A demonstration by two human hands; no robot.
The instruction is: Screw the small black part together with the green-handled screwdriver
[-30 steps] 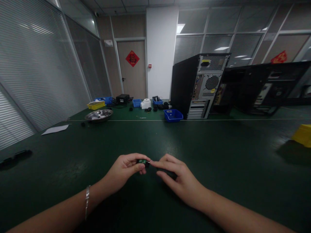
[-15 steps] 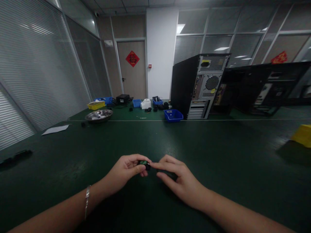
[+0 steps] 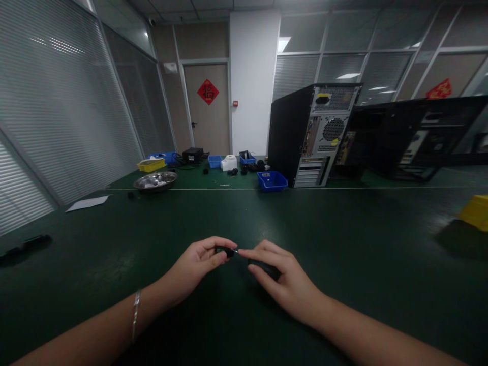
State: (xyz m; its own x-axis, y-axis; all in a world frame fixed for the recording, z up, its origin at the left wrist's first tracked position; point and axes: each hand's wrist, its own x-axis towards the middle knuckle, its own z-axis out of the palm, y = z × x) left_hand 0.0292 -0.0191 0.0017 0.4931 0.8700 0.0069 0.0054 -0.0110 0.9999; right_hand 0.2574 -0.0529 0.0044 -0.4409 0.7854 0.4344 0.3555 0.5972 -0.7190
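Low over the near middle of the table, my left hand (image 3: 204,259) pinches a small black part (image 3: 227,251) between thumb and fingers. The part is seen edge-on, partly covered by the fingertips. My right hand (image 3: 284,274) is closed around a dark tool (image 3: 267,268), with the index finger stretched along it. A thin bright metal tip (image 3: 236,251) shows just past that fingertip, at the edge of the black part. Whether the tip touches the part I cannot tell. Most of the tool is hidden by the hand.
Across the dark green table (image 3: 183,218) stand a metal bowl (image 3: 155,181), a blue bin (image 3: 272,181), a white device (image 3: 229,162) and a black computer tower (image 3: 305,134). Dark strip-like items (image 3: 26,249) lie at left, near a paper sheet (image 3: 87,203). At right is a yellow bin (image 3: 475,212).
My left hand has tilted the black part, so its green circuit board no longer shows. A thin metal tip now appears between the hands. The right hand has shifted slightly right.
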